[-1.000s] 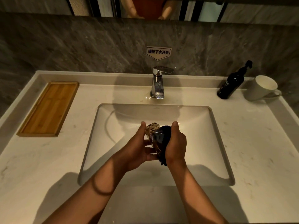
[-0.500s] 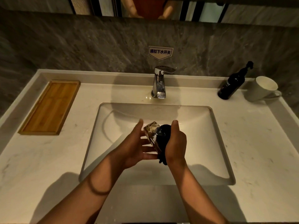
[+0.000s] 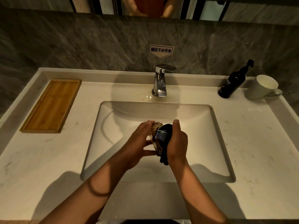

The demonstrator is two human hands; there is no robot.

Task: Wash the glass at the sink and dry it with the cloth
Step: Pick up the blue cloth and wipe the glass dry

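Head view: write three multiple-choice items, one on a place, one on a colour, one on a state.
1. Where is the wooden tray?
A. left counter
B. in the basin
C. beside the mug

2. What colour is the cloth?
A. white
B. dark
C. yellow

3. What is the tap doing?
A. running hard
B. dripping into the mug
C. no stream visible

A: it lies left of the sink.
B: it looks near black in the right hand.
C: no stream shows below the spout, while the left hand holds the glass.
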